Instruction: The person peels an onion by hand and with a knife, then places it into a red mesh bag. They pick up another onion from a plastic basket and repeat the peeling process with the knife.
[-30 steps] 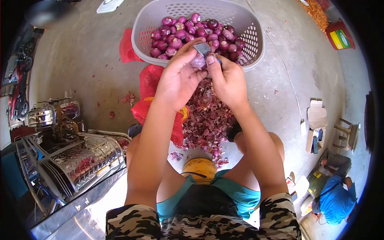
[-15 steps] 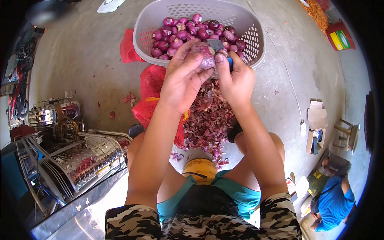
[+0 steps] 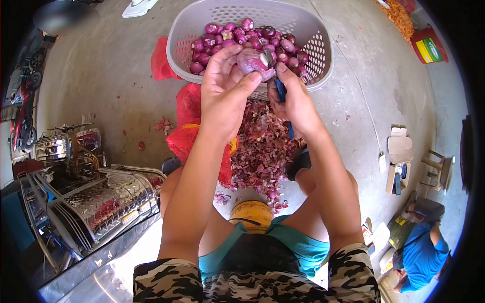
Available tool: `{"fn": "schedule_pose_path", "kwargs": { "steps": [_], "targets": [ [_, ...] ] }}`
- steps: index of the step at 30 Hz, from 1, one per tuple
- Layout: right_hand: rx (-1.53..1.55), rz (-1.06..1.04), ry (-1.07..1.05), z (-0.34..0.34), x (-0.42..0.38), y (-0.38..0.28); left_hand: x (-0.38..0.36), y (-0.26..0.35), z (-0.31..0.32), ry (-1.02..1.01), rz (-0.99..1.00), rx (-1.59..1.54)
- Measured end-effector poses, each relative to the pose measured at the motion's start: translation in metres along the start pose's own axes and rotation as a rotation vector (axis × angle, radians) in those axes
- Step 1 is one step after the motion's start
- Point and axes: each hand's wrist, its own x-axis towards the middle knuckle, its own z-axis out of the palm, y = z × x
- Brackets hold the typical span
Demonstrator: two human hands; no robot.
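My left hand (image 3: 225, 86) is closed around a red onion (image 3: 251, 61) with a pale cut end facing right. In my right hand (image 3: 293, 98) is a knife (image 3: 280, 90) with a blue handle, its dark blade beside the onion's cut end. Both hands are above the near rim of a grey plastic basket (image 3: 184, 28) that holds several peeled red onions (image 3: 227, 43). Below them, a heap of onion skins (image 3: 262, 146) lies on the floor between my legs.
A red mesh sack (image 3: 189, 111) lies left of the skins. A yellow container (image 3: 251, 214) stands between my thighs. To the left is a chrome metal vehicle frame (image 3: 111, 202). Another person in a blue shirt (image 3: 422, 252) is at lower right, near a wooden stool (image 3: 437, 174).
The onion has turned, so its cut end shows more. My right hand has shifted slightly down, and the knife now points more upright with more of its blue handle visible.
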Motion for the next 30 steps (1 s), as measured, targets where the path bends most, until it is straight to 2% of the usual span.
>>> {"fn": "schedule_pose_path", "kwargs": {
  "steps": [2,5,9,12,15,18,21,24,25,30],
  "targets": [
    [0.021,0.019,-0.123,-0.009,0.0,0.001,0.0,0.002,0.002,-0.002,0.021,0.006],
    [-0.303,-0.216,-0.16,-0.01,0.0,-0.001,0.001,0.002,-0.009,0.042,-0.013,-0.13],
    [-0.664,-0.326,-0.061,-0.006,-0.006,0.01,0.009,0.014,-0.017,0.107,-0.033,-0.151],
    [-0.847,-0.251,-0.029,-0.008,-0.005,0.006,0.009,0.018,-0.018,0.11,-0.055,-0.16],
    [-0.748,-0.321,0.116,-0.012,0.002,0.013,0.009,0.013,-0.023,0.131,-0.054,-0.16],
    [-0.936,-0.351,0.131,-0.014,0.001,0.009,0.009,0.012,-0.023,0.132,-0.054,-0.136],
    [-0.825,-0.387,0.126,-0.016,0.002,0.012,0.009,0.016,-0.019,0.104,-0.035,-0.087],
    [-0.641,-0.418,0.205,-0.016,0.004,0.008,0.009,0.013,-0.02,0.055,-0.028,0.101],
    [-0.59,-0.495,0.256,-0.014,0.005,0.01,0.008,0.011,-0.018,0.047,-0.051,0.115],
    [-0.514,-0.452,0.187,-0.015,0.01,0.019,0.001,0.005,-0.006,0.074,-0.2,0.066]
  ]
}}
